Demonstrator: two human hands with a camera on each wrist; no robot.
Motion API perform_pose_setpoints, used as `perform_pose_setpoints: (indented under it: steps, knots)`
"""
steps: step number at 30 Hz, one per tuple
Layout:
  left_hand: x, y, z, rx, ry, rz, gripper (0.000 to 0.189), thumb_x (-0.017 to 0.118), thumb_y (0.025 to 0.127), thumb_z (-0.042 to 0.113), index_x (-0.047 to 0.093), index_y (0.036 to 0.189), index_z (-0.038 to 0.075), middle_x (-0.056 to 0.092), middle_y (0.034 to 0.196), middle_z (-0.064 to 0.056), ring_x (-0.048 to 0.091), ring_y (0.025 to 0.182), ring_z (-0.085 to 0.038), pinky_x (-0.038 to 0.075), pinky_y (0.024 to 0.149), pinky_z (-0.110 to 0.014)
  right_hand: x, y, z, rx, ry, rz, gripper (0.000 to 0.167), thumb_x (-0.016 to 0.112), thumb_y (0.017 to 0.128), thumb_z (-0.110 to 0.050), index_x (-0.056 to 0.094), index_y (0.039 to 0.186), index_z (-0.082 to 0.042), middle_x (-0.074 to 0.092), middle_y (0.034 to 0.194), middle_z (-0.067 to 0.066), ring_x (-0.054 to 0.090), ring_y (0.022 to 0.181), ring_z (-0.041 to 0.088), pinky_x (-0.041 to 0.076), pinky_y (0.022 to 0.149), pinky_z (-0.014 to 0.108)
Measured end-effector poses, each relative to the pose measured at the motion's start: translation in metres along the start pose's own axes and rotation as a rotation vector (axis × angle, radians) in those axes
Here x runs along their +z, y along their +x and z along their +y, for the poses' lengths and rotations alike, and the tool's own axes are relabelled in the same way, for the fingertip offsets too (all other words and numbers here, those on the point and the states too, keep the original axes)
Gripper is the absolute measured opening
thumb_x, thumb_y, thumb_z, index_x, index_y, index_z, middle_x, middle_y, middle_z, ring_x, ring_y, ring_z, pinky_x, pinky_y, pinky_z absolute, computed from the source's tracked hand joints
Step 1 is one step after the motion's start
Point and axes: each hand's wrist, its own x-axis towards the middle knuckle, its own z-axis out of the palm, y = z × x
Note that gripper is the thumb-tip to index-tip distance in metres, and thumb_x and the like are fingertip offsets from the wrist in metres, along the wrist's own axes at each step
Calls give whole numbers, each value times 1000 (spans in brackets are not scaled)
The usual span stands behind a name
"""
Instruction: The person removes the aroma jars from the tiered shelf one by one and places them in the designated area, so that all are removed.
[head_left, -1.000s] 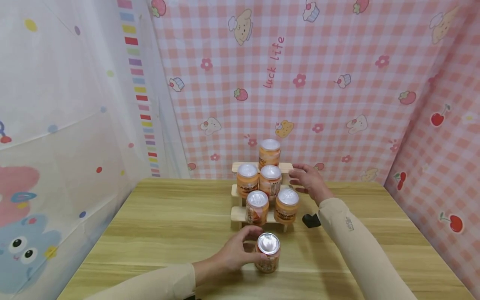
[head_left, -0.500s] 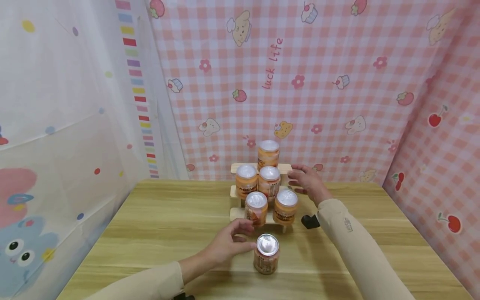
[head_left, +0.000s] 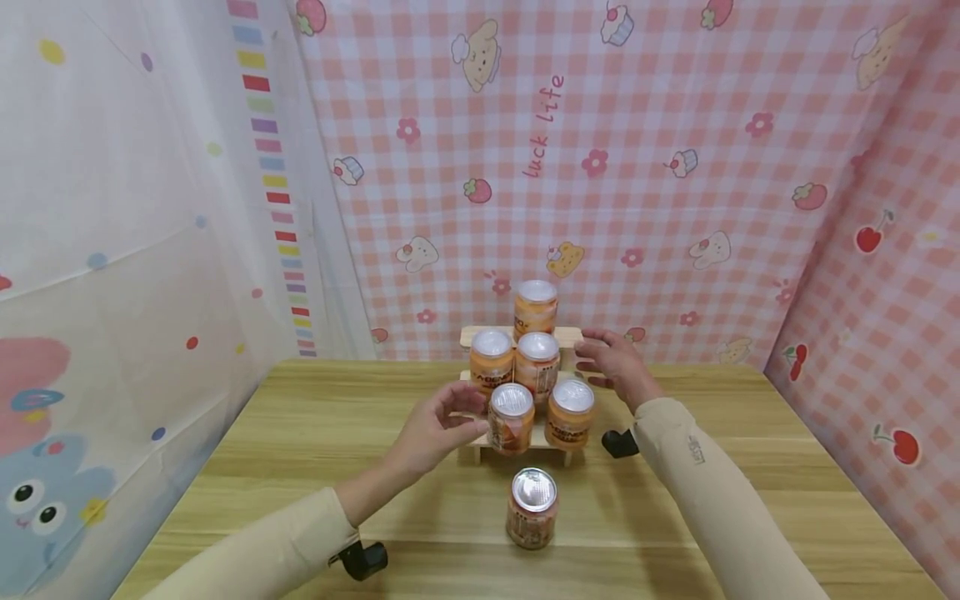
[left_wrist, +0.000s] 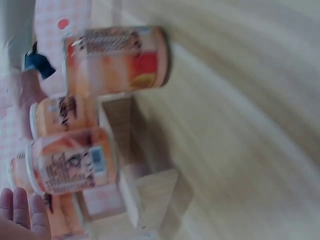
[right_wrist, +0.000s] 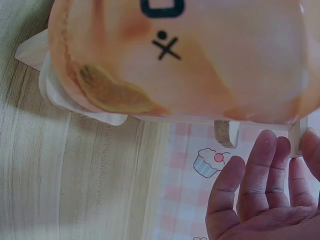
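Observation:
My left hand [head_left: 435,431] reaches in from the left, fingers apart, beside an orange-labelled can [head_left: 512,425] at the left of the rack's lowest step. In the left wrist view, straight left fingertips [left_wrist: 21,207] show near that can; whether they touch it I cannot tell. Another can [head_left: 532,515] stands upright on the table in front of the rack, apart from both hands. My right hand [head_left: 618,367] is at the right end of the three-step wooden rack [head_left: 566,337]. Its thumb lies against the wood, and the other fingers are loosely bent, seen in the right wrist view.
The rack also bears a can [head_left: 570,423] at lower right, two on the middle step, and a can [head_left: 536,308] on top. Black wrist devices [head_left: 365,560] hang below the sleeves. A checked cloth [head_left: 675,208] rises behind the wooden table [head_left: 330,417].
My left hand has let go of the can on the table and moved up and forward to the lowest step's left can. The right hand has stayed at the rack's end.

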Motion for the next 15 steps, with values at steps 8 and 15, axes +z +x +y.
perform_pose_setpoints:
  steps: [8, 15]
  knots:
    - [-13, 22, 6, 1, 13, 75, 51, 71, 89, 5, 50, 134, -5, 58, 125, -26, 56, 117, -35, 49, 97, -35, -1, 1, 1, -2, 2, -5, 58, 58, 101, -26, 36, 153, -11, 48, 145, 20, 54, 125, 35, 40, 106, 54]
    - [-25, 47, 12, 31, 27, 166, 50, 71, 89, 4, 50, 133, -7, 59, 122, -25, 56, 115, -37, 50, 96, -36, -1, 0, 0, 1, 4, -5, 57, 58, 101, -25, 36, 152, -12, 49, 144, 19, 55, 124, 34, 41, 105, 54]
